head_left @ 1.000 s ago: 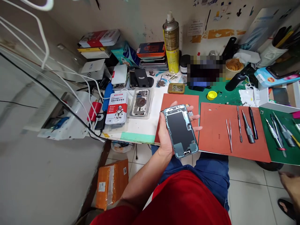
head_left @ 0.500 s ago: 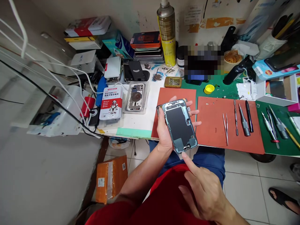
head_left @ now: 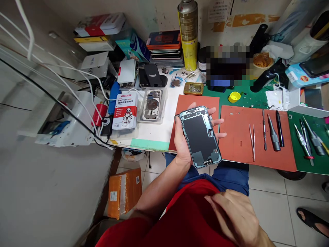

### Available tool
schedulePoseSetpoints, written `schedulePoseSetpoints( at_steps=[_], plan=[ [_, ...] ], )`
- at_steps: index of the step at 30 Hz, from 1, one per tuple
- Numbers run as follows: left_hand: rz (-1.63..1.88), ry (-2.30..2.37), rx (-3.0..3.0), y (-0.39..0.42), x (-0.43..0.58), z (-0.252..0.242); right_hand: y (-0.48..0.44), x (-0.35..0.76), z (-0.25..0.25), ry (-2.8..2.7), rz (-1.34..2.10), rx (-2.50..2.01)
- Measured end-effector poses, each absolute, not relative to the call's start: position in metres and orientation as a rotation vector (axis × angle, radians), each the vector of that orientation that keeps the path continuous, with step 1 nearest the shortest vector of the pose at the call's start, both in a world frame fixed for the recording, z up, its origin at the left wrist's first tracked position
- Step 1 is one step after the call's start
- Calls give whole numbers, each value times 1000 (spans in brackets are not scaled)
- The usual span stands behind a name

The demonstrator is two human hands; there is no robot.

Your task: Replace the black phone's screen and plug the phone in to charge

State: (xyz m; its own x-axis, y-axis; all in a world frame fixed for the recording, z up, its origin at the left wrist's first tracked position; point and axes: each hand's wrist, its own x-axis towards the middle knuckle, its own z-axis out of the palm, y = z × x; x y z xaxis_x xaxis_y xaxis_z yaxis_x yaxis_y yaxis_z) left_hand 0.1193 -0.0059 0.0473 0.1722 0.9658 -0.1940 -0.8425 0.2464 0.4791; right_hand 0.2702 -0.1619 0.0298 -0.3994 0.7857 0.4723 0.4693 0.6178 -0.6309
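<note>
My left hand [head_left: 183, 142] holds an opened blue phone housing [head_left: 200, 135] by its edges, inner side up, above the front edge of the left red mat [head_left: 185, 103]. My right hand [head_left: 235, 214] rests low over my red shirt, below the phone and apart from it, fingers loosely curled and holding nothing. Tweezers [head_left: 252, 141] and several screwdrivers and picks [head_left: 273, 135] lie on the right red mat [head_left: 236, 137].
A tall spray can [head_left: 188, 34], stacked boxes, a battery box [head_left: 125, 111] and a cased phone frame [head_left: 152, 109] crowd the bench's back and left. White cables hang at left. An orange parcel [head_left: 123, 192] lies on the floor. A sandalled foot [head_left: 312, 219] shows at right.
My right hand came into view, pointed a finger at the phone's lower end, then drew back down onto my shirt. The left hand kept the phone nearly still.
</note>
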Motion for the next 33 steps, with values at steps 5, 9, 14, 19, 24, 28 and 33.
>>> schedulePoseSetpoints(
  at_steps=[5, 9, 14, 19, 24, 28, 33],
  plan=[
    [1307, 526, 346, -5, 121, 51, -166, 278, 25, -2002, 557, -1081],
    [1352, 608, 344, -5, 121, 51, -150, 306, 19, -1834, 265, -1513],
    [1397, 675, 284, -1, 121, 43, -99, 343, 9, -1614, 24, -2081],
    [1432, 684, 260, -2, 127, 47, -65, 347, 6, -1659, 105, -2324],
    [1453, 622, 305, 1, 125, 46, -82, 356, 9, -1386, 516, -2085],
    [1465, 553, 334, 3, 120, 43, -113, 365, 8, -925, 1125, -1639],
    [1467, 531, 326, 2, 121, 48, -145, 356, 20, -671, 1141, -1357]
  ],
)
